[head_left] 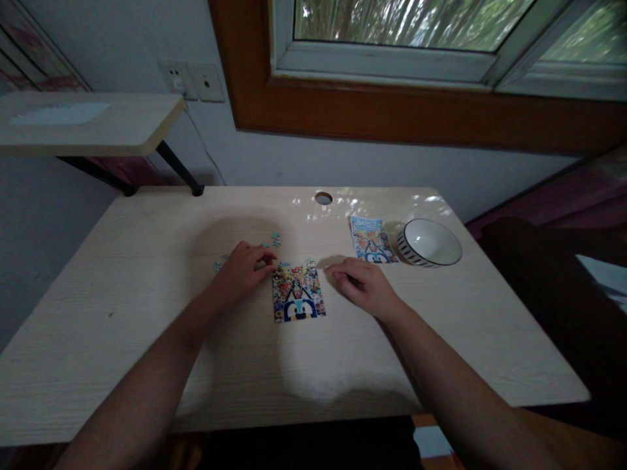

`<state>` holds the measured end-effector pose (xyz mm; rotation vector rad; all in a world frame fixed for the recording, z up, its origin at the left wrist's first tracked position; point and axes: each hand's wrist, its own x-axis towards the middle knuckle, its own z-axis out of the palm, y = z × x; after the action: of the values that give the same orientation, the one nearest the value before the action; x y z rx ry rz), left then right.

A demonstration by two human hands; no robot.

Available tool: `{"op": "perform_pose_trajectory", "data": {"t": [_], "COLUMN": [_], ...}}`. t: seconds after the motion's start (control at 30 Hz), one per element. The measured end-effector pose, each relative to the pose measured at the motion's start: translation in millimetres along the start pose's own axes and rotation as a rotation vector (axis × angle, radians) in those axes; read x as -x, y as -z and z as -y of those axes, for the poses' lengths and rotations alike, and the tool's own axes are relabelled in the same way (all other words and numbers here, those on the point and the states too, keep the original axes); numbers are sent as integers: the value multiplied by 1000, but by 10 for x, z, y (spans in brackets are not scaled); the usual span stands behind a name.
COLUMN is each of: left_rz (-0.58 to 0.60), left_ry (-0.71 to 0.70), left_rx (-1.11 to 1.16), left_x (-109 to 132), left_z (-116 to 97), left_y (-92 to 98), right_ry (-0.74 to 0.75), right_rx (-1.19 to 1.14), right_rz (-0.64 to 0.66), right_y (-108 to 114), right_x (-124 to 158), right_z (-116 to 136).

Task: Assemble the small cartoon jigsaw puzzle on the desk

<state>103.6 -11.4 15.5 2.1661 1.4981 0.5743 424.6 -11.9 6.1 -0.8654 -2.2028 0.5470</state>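
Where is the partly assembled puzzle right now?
In the head view, the puzzle lies just below center, on the desk, between the left hand and right hand, left of the picture sheet.

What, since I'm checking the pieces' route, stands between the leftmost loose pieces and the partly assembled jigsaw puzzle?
The left hand: in this view it crosses the straight line from the leftmost loose pieces to the jigsaw puzzle, fingers by its upper-left corner.

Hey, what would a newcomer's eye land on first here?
Probably the colourful, partly built jigsaw puzzle with its blue cartoon face, lying on the pale desk between the left hand and the right hand. Next might come the bright window above the desk, then the white bowl beside the colourful picture sheet, beyond the right hand.
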Motion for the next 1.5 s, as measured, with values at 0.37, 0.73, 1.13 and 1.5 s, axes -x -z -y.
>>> {"op": "perform_pose_trajectory", "data": {"t": [0.37, 0.73, 1.13, 1.5], "left_rz": [-13, -9, 16, -28], "left_ry": [25, -10, -115, -170], "left_rx": [32, -43, -109, -239], "left_x": [24, 13, 1, -2], "left_z": [-17, 24, 85, 29], "left_y": [21, -41, -50, -94], "right_ry": [14, 2, 5, -9], "right_rx": [-6, -11, -12, -19], "right_rz": [6, 19, 48, 53], "right_y": [7, 3, -4, -6], "right_x": [-11, -13, 6, 3], "right_z": [8, 14, -19, -5]}}
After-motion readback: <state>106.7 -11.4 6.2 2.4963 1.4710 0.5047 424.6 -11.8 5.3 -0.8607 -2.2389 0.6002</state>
